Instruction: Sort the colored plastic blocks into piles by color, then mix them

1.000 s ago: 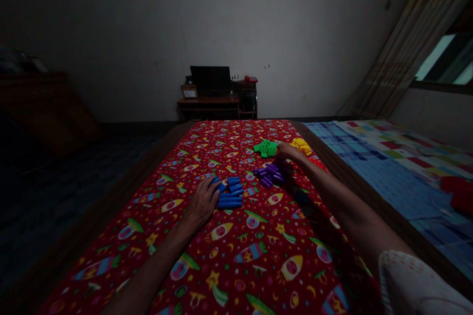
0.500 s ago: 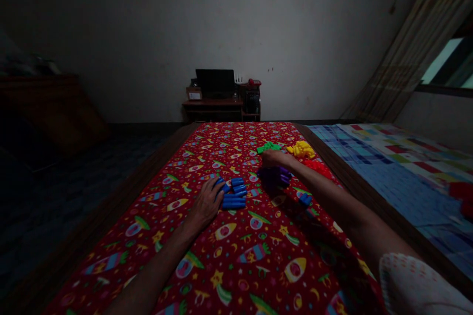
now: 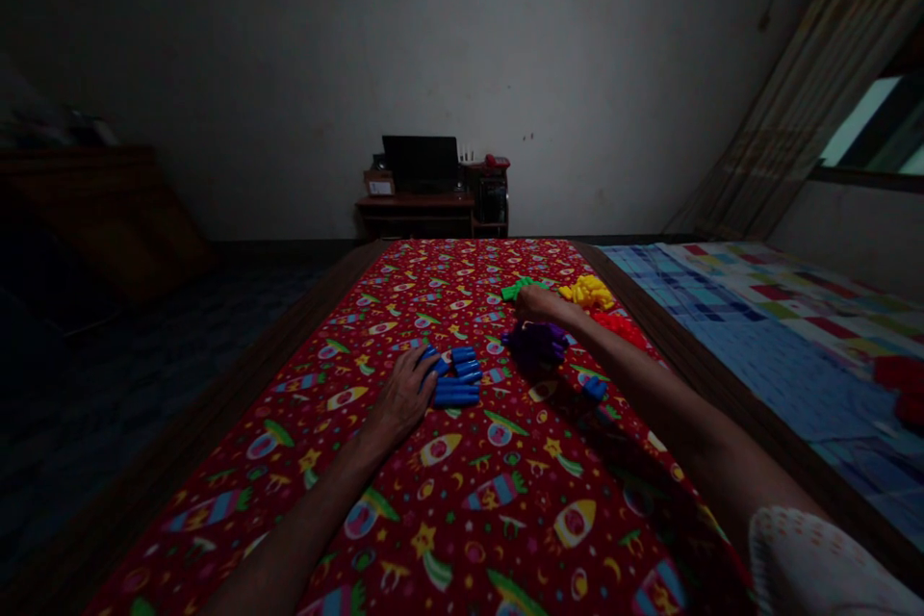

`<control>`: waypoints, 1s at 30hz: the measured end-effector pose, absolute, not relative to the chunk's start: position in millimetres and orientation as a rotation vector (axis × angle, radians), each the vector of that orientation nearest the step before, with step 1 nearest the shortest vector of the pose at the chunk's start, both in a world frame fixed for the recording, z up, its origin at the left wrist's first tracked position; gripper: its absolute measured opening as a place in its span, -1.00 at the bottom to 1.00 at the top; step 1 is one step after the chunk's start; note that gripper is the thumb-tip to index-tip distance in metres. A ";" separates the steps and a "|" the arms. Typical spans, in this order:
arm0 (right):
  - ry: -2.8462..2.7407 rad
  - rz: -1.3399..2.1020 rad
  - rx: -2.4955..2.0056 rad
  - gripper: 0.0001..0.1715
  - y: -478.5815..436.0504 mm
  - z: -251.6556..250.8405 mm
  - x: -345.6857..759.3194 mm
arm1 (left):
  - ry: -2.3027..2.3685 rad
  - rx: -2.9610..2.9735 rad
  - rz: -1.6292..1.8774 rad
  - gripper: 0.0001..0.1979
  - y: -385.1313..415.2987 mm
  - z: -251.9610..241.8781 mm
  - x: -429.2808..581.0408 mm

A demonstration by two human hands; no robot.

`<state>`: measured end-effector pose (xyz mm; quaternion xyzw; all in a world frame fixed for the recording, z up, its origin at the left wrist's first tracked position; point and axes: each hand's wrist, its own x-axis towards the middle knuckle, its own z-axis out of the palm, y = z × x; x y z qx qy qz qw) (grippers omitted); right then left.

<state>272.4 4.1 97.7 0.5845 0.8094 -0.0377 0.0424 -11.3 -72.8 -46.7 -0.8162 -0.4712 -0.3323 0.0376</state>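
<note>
My left hand point(image 3: 410, 392) lies over the left end of a group of blue tube-like pieces point(image 3: 456, 395), fingers stretched out and touching them. Several of these pieces lie side by side in short rows. Farther off, my right hand point(image 3: 535, 301) is closed, right at the near edge of a green pile of small pieces point(image 3: 518, 289). Its fingertips face away and hide whatever they hold. Just below that hand is a pile of purple pieces point(image 3: 552, 344), partly in shadow. A small blue piece point(image 3: 596, 388) lies apart, under my right forearm's left side.
Yellow pieces point(image 3: 588, 292) and red pieces point(image 3: 621, 329) are heaped beside my right forearm. A red patterned cloth point(image 3: 433, 520) covers the table. On the right is a bed with a checked cover point(image 3: 722, 337); a desk with a monitor point(image 3: 421, 162) stands by the wall.
My right hand has shifted slightly to the right and away from me, beside the green pile. My left hand stays on the blue pieces.
</note>
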 end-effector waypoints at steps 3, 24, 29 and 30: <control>2.482 -0.096 1.781 -0.73 2.9 100.4 275.0 | -1.436 -2.503 -0.999 -0.59 -72.0 -46.8 -11.3; 3.273 -0.297 1.074 -0.69 -64.7 61.8 218.1 | -1.430 -2.504 -1.026 -0.63 -70.3 -50.5 -13.6; 3.411 -0.110 1.101 -0.66 -85.9 1.4 201.4 | -1.456 -2.523 -0.994 -0.63 -72.2 -43.5 -15.0; 3.441 -0.114 1.132 -0.69 -85.9 -3.7 204.4 | -1.459 -2.523 -1.000 -0.63 -72.6 -42.3 -14.7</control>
